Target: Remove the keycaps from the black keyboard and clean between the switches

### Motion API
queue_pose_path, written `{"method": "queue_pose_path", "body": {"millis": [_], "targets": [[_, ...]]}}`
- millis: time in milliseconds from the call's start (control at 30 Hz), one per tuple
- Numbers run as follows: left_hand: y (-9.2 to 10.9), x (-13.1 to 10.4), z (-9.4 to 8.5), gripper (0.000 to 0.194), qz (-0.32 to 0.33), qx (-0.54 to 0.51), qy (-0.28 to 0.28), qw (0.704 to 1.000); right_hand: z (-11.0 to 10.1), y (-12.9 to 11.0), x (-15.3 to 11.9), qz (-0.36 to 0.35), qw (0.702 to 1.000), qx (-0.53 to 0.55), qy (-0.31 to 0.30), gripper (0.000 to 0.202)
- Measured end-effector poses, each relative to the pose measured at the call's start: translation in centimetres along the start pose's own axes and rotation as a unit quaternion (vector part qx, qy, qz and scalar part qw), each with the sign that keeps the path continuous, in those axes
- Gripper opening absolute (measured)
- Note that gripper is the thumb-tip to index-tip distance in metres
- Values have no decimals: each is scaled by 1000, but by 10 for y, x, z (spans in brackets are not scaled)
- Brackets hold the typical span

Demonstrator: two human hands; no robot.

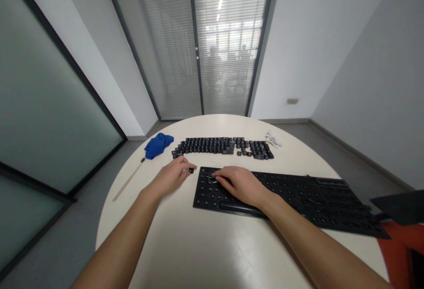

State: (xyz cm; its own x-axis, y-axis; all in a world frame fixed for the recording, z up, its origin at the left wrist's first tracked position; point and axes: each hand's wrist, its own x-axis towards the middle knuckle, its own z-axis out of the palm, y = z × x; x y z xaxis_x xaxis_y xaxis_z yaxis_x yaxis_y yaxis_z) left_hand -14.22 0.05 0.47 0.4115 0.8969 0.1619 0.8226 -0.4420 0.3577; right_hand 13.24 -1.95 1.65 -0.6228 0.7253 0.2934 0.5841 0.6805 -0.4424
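Keyboard (298,192), lower right, looks mostly bare; keys (205,145) lie mid-frame. Left hand (170,175) pinches one key (191,170); right hand (243,185), a wire loop (212,181).

Near tabletop (192,249): offered passage before the keyboard (298,192).
Loose keycaps (205,146): barred the far side.
Brush (128,181): obstructed the left.

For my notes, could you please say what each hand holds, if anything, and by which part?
Left hand: a black keycap, apparently pinched at its edges. Right hand: seemingly a wire tool; the grip is hidden.
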Motion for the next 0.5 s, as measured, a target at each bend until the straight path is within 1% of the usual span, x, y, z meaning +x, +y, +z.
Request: {"method": "queue_pose_path", "body": {"millis": [233,500], "targets": [[0,5,4,20,-56,27,48,997,0,0,0,-1,1000,1,2,29],[-5,4,-1,25,-53,-4,49,997,-1,0,0,1,1000,6,2,29]]}}
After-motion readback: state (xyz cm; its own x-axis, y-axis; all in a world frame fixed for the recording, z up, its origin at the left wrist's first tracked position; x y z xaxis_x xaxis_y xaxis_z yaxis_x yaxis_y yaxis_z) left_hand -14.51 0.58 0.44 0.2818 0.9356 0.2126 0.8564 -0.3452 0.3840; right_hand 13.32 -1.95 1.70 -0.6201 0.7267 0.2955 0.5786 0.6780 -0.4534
